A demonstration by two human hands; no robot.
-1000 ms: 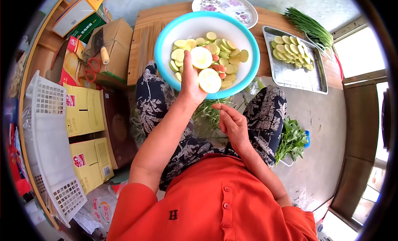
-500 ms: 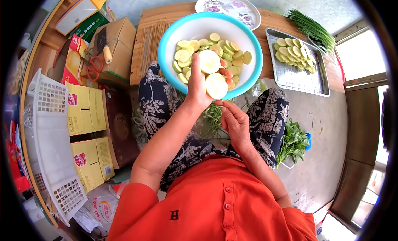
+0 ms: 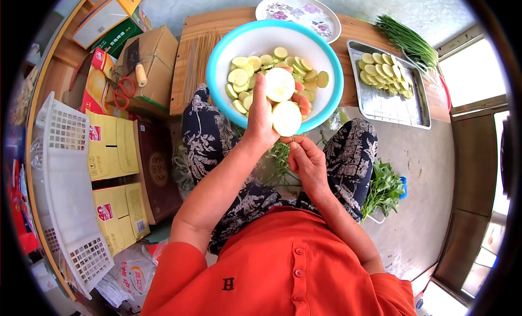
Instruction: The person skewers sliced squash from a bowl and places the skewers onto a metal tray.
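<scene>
My left hand (image 3: 262, 117) holds two pale round vegetable slices, an upper slice (image 3: 279, 85) and a lower slice (image 3: 286, 118), over the near side of a blue-rimmed white basin (image 3: 217, 93). Its thumb is on the left and its fingers show behind the slices. Just below the lower slice, my right hand (image 3: 307, 159) pinches the end of a thin skewer (image 3: 293, 138); most of the skewer is hidden. Many green-edged slices (image 3: 237, 76) lie inside the basin.
Thin sticks (image 3: 204, 60) lie on the wooden table (image 3: 239, 16) left of the basin. A floral plate (image 3: 299, 12) is behind it. On the right are a metal tray (image 3: 380, 110) of slices and green stalks (image 3: 408, 38). Leafy greens (image 3: 382, 191) are below; boxes (image 3: 113, 144) stand left.
The skewer has gone further in at the lower slice, so less of it shows. My right hand has come closer to my left hand. The view has shifted slightly.
</scene>
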